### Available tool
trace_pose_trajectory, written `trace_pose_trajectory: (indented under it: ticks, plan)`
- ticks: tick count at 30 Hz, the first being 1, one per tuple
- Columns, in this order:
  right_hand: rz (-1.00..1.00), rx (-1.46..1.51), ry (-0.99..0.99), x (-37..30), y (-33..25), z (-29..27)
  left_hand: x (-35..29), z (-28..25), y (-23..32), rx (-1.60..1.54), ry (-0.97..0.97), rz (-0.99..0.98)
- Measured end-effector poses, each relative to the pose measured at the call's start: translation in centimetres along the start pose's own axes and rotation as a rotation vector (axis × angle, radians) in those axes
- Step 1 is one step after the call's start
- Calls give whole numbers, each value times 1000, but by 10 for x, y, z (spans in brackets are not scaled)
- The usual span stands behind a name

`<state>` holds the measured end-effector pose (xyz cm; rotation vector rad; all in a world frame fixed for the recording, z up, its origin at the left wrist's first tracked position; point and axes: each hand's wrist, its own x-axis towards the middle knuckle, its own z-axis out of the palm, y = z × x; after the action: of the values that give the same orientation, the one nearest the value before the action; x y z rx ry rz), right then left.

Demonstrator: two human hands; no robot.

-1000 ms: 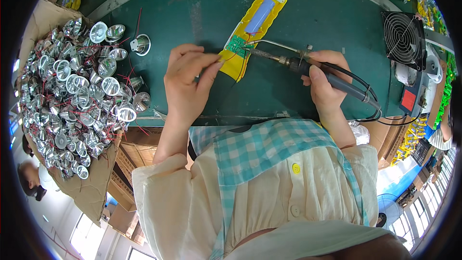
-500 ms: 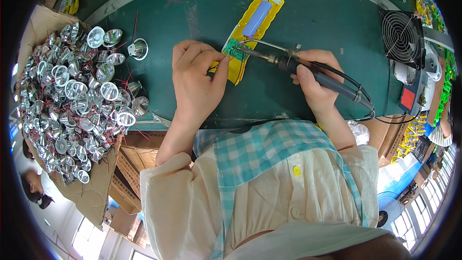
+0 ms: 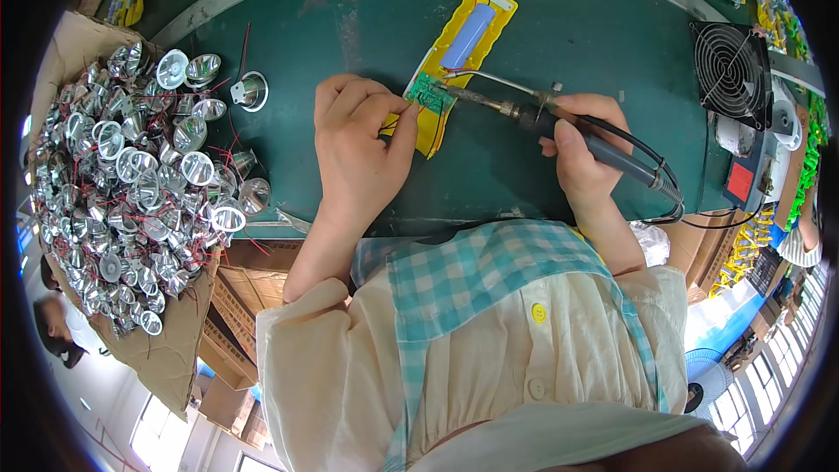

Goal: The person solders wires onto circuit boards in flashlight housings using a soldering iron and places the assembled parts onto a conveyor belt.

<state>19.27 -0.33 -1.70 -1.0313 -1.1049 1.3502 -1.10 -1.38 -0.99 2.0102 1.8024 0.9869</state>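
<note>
A long yellow plastic housing (image 3: 432, 133) lies slanted on the bench. In its upper half sits a blue cylindrical battery (image 3: 468, 37); lower down is a small green circuit board (image 3: 430, 94). My left hand (image 3: 363, 135) pinches thumb and forefinger together at the board's left edge. What is between those fingertips is too small to make out; a dark wire shows just below them. My right hand (image 3: 590, 140) grips a soldering iron (image 3: 533, 118) with a thin metal feed tube (image 3: 494, 79) along it. The iron's tip and the tube's end point left, near the board's right side.
At left, a cardboard box (image 3: 188, 332) overflows with silvery reflector cups (image 3: 144, 183) on red wires. One cup (image 3: 252, 91) lies apart on the green bench (image 3: 288, 26). A black fan (image 3: 732, 70) stands at right, beside a grey unit (image 3: 743, 170). The iron's cable hangs near it.
The soldering iron and my right hand have shifted slightly right, drawing the tip back from the middle of the board. My left hand keeps its pinch in nearly the same place.
</note>
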Motion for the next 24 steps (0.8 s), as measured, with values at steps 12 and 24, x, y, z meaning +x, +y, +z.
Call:
trace_pose_trajectory:
  ticks: [12, 24]
  plan:
    - [-103, 23, 19, 3, -5, -9, 1, -8, 16, 56, -44, -8]
    - [-316, 226, 192, 10, -19, -37, 143, 34, 1, 457, -124, -132]
